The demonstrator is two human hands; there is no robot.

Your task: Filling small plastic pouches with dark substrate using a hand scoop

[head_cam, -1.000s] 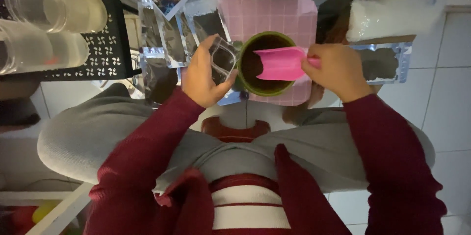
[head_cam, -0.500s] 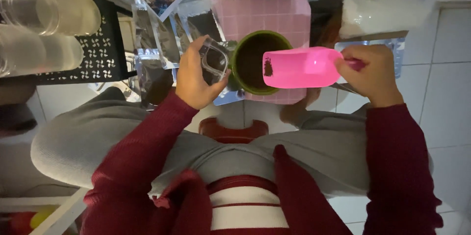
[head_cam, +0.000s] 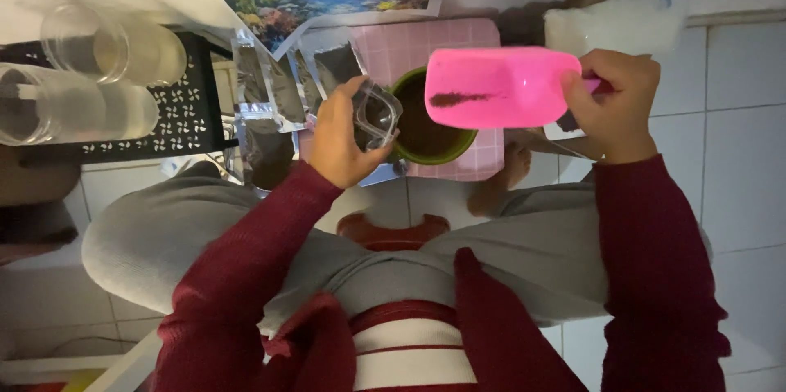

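The right hand (head_cam: 616, 101) is clenched on the handle of a pink scoop (head_cam: 498, 87), held level above a green bowl (head_cam: 430, 126) of dark soil on a pink checked mat (head_cam: 434, 52). The left hand (head_cam: 340, 142) grips a small clear pouch (head_cam: 377, 114), mouth open, touching the bowl's near-left rim. The scoop's long axis runs across the view, open end pointing toward the pouch. A thin dark streak (little else shows) lies inside. For a clean pour, the scoop lip should probably sit directly over the pouch mouth, tilted slowly, above the bowl
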